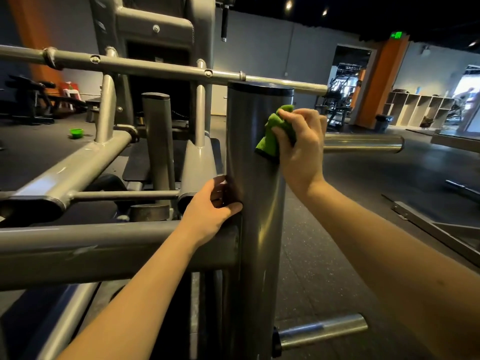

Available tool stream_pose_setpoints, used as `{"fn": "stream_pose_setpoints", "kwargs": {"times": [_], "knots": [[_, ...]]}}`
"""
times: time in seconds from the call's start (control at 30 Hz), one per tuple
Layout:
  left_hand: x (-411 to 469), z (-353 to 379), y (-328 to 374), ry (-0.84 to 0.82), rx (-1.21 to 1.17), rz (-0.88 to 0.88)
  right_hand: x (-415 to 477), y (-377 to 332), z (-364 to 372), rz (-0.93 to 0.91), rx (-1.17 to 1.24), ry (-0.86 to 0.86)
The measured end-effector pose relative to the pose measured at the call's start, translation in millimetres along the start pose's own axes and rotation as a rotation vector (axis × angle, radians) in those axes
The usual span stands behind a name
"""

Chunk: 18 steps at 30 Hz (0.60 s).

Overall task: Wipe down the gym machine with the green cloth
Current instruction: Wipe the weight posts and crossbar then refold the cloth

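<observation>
right hand (298,149) has the green cloth (272,133) bunched in curled fingers, thumb side up, pressing it against the right face of the post (255,162); cloth sits high on the post, a little below its black cap (259,88), lower corner hanging flat on the metal; the post is the near upright of the gym machine (145,35), grey painted tube; left hand (210,211) grips the same post lower down on its left edge, thumb across the front, fingers wrapped round the side, right where the horizontal tube (104,245) welds in; both forearms bare; top crossbar (155,66) runs behind the post; chrome peg (363,143) sticks out to the right behind the right hand, second chrome peg (322,331) near the post's base; small green bowl (76,132) on the dark floor far left, well apart from the hands; white cubby shelves (415,105) and a black bin (384,122) along the far wall; green exit sign (397,35) lit above an orange column (379,81)
</observation>
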<state>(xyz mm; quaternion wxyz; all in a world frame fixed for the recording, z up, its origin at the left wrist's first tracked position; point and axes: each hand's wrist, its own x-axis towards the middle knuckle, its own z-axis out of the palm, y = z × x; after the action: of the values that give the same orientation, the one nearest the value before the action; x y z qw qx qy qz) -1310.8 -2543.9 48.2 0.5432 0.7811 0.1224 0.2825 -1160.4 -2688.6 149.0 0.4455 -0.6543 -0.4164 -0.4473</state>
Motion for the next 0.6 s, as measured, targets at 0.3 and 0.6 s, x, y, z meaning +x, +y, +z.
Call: {"fn": "stream_pose_setpoints", "kwargs": {"times": [0.3, 0.6], "knots": [[2, 5, -5, 0.019, -0.007, 0.021, -197, -14, 4, 0.443, 0.034, -0.251], [3, 6, -3, 0.028, 0.021, 0.039, -94, -23, 15, 0.535, 0.198, -0.234]]}}
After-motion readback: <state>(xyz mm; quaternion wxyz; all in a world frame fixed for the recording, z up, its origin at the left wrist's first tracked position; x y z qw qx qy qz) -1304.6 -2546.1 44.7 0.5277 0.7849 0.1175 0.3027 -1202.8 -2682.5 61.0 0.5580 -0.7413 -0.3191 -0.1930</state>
